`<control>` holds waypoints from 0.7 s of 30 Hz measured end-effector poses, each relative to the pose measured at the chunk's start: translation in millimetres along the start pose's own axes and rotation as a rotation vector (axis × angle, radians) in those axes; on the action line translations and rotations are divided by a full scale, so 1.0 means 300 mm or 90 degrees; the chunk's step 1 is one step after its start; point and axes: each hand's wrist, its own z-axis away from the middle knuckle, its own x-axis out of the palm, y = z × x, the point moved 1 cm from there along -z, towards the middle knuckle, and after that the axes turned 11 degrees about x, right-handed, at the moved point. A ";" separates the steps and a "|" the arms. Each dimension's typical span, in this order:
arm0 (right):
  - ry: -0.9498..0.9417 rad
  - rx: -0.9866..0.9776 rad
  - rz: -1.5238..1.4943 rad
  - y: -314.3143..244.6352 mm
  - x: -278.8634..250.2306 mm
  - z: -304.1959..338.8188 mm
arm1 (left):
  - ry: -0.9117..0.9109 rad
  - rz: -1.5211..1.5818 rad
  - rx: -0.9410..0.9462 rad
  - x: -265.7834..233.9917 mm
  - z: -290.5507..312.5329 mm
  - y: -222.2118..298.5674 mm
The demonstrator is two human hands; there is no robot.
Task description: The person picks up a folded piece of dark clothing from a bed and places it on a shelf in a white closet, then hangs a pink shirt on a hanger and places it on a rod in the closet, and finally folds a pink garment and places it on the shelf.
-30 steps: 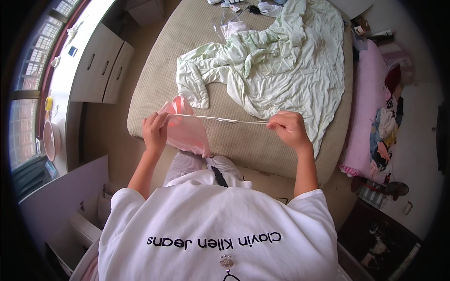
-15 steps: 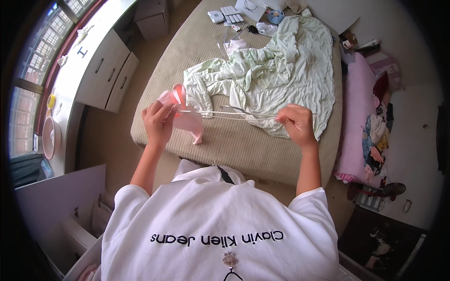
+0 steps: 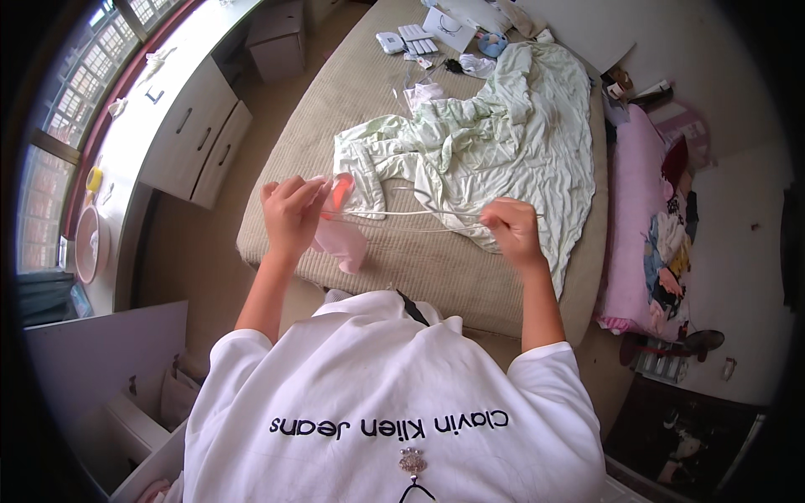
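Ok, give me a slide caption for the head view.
Left hand and right hand hold pale cord between them above a bed, pink item hanging at left.
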 end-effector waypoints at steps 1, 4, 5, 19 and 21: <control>0.007 0.005 -0.018 0.003 -0.023 0.004 | -0.006 -0.008 0.018 -0.012 -0.007 -0.008; 0.004 -0.002 -0.044 0.013 -0.047 -0.014 | -0.040 0.042 0.027 -0.029 -0.028 -0.021; -0.001 -0.017 -0.039 0.009 -0.039 -0.020 | -0.052 0.048 0.034 -0.037 -0.033 -0.016; 0.127 -0.046 0.020 -0.045 0.047 -0.049 | -0.076 0.086 0.085 -0.082 -0.105 0.103; 0.114 -0.090 0.080 -0.071 0.077 -0.036 | -0.092 0.090 0.042 -0.079 -0.095 0.105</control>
